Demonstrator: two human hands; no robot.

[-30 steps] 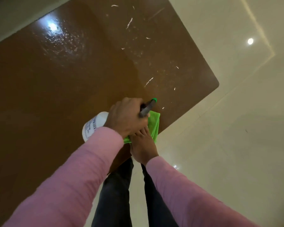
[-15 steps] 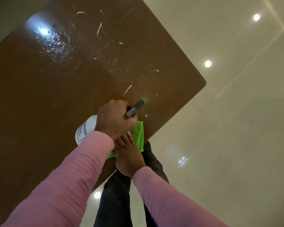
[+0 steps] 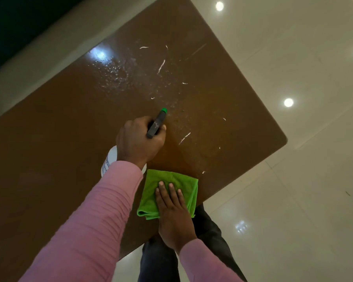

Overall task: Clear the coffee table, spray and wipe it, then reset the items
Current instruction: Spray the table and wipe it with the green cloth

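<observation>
Head view: the left hand [image 3: 140, 140] is wrapped tight around the neck of a white spray bottle [image 3: 108, 161], held above the middle of the brown desk [image 3: 49, 149]. That grip likely keeps a finger on the trigger, though the trigger itself is hidden. The bottle's long axis runs from its white body near the pink sleeve [image 3: 94, 216] up toward the far right, and its green-tipped nozzle [image 3: 163, 110] points at the speckled wet patch [image 3: 114, 72] and white streaks ahead. The right hand [image 3: 174, 210] lies flat, fingers spread slightly, pressing a folded green cloth [image 3: 177, 180] onto the near edge of the desk, probably parked ready for wiping. No other items show on the desk.
</observation>
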